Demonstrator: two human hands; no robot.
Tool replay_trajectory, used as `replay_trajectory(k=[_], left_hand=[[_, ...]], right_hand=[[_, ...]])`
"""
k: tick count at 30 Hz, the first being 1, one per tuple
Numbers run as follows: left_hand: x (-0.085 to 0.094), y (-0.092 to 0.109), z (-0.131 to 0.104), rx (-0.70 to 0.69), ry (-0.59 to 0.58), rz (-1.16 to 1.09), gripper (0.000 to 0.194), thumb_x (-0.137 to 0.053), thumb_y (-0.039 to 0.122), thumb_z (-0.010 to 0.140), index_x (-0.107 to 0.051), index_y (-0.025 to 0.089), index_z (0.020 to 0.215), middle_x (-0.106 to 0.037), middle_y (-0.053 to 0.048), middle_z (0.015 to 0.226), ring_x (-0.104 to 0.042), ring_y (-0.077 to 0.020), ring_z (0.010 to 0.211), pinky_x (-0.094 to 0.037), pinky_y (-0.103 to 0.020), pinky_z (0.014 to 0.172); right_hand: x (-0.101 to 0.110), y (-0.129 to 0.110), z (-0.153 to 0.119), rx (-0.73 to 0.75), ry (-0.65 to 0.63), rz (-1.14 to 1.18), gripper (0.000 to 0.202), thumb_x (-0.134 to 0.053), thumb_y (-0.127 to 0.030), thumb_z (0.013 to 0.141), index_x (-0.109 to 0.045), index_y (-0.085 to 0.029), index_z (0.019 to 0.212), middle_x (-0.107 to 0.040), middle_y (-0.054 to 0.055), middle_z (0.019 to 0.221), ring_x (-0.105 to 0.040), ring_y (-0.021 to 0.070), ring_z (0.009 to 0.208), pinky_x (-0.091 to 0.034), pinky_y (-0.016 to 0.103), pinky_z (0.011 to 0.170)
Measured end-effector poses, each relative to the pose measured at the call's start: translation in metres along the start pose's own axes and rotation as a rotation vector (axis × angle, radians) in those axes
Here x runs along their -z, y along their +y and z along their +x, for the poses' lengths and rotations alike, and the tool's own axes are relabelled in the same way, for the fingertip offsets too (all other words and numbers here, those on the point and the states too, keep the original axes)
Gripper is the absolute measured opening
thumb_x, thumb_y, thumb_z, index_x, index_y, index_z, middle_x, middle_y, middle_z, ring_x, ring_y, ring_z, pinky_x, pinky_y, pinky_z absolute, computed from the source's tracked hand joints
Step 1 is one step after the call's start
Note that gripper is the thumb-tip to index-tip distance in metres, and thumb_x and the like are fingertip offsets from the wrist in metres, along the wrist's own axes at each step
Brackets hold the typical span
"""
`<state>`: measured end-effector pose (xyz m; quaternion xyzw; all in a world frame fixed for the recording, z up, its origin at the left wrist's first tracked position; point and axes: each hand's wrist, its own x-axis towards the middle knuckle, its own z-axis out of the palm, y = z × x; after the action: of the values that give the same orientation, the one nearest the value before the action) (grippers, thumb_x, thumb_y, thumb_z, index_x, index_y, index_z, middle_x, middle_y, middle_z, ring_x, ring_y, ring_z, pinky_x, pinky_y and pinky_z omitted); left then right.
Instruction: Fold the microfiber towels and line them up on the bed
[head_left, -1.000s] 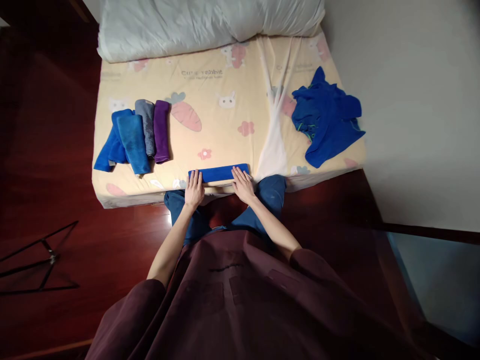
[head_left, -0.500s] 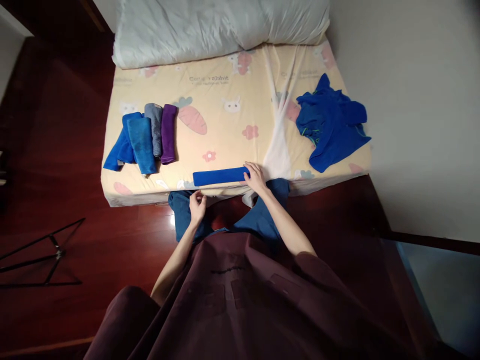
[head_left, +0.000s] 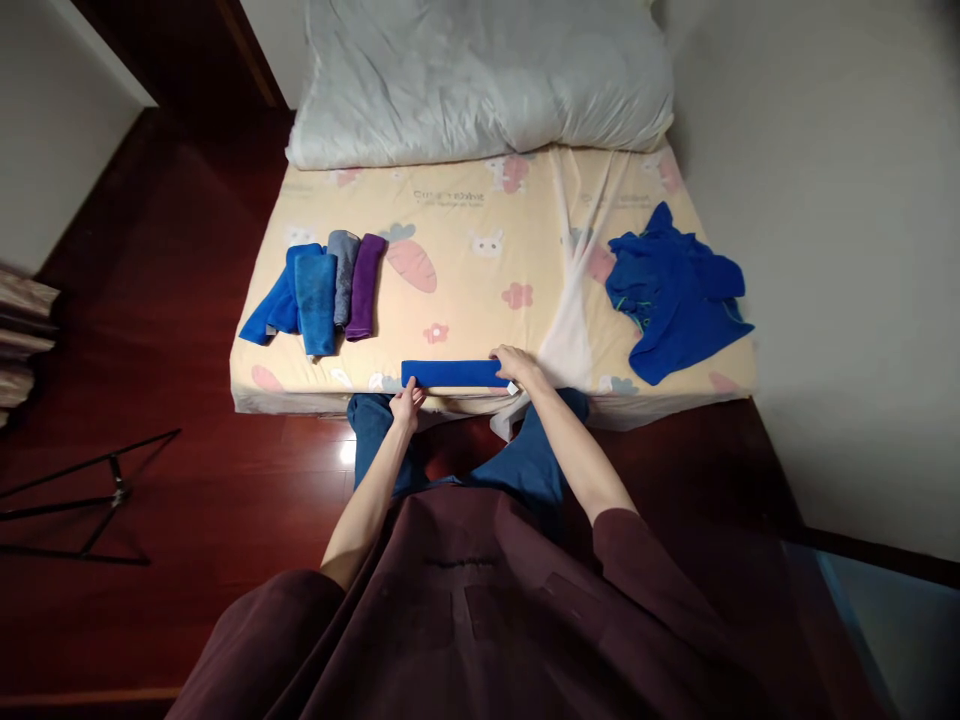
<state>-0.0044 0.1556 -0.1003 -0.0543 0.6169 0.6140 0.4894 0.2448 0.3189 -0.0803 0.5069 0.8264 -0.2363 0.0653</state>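
Note:
A blue towel [head_left: 455, 374], folded into a long narrow strip, lies along the near edge of the bed. My left hand [head_left: 407, 405] pinches its left end, thumb on top. At the other end, my right hand [head_left: 517, 366] grips the cloth with curled fingers, and a small white tag [head_left: 513, 388] shows just below them. To the left lie rolled or folded cloths: a purple one [head_left: 366, 287], a grey one [head_left: 343, 275] and blue ones [head_left: 315, 300]. A crumpled heap of blue cloth [head_left: 679, 290] rests on the right side of the bed.
The bed [head_left: 465, 310] has a yellow sheet printed with rabbits and carrots. A pale quilt [head_left: 480, 90] is bunched along its far side. On the dark red floor at left stand black tripod legs [head_left: 112, 490]. A wall [head_left: 847, 250] rises at right.
My left hand has moved up from below the bed edge and taken hold of the towel's left end. A white tag now shows by my right hand. The view has shifted slightly.

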Motion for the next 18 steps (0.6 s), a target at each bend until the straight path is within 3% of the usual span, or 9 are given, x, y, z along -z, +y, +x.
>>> replay_trajectory(k=[7,15,18], left_hand=[[-0.007,0.003,0.006,-0.043,0.04,-0.034,0.042,-0.084,0.025,0.08,-0.043,0.022,0.071,-0.055,0.006,0.058,-0.062,-0.0084,0.057,-0.059,-0.025,0.068],[-0.016,0.017,0.002,-0.146,-0.081,-0.183,0.042,-0.085,0.02,0.075,-0.046,0.023,0.092,-0.046,0.014,0.054,-0.052,-0.006,0.045,-0.046,-0.019,0.056],[-0.018,0.026,0.002,-0.188,-0.137,-0.193,0.041,-0.085,0.019,0.073,-0.053,0.021,0.098,-0.052,0.011,0.059,-0.054,-0.0065,0.049,-0.045,-0.019,0.056]], right_hand=[[-0.002,0.007,0.001,-0.029,0.021,-0.028,0.051,-0.089,-0.017,0.066,-0.074,-0.023,0.114,-0.074,0.011,0.12,-0.073,0.0256,0.105,-0.057,0.033,0.09],[0.001,-0.005,-0.009,-0.081,-0.094,-0.065,0.047,-0.079,-0.017,0.074,-0.072,-0.02,0.119,-0.076,0.012,0.115,-0.074,0.0248,0.103,-0.057,0.03,0.086],[0.003,-0.008,-0.01,-0.045,-0.098,-0.024,0.047,-0.078,-0.014,0.072,-0.073,-0.02,0.118,-0.076,0.011,0.117,-0.073,0.0246,0.108,-0.057,0.031,0.09]])
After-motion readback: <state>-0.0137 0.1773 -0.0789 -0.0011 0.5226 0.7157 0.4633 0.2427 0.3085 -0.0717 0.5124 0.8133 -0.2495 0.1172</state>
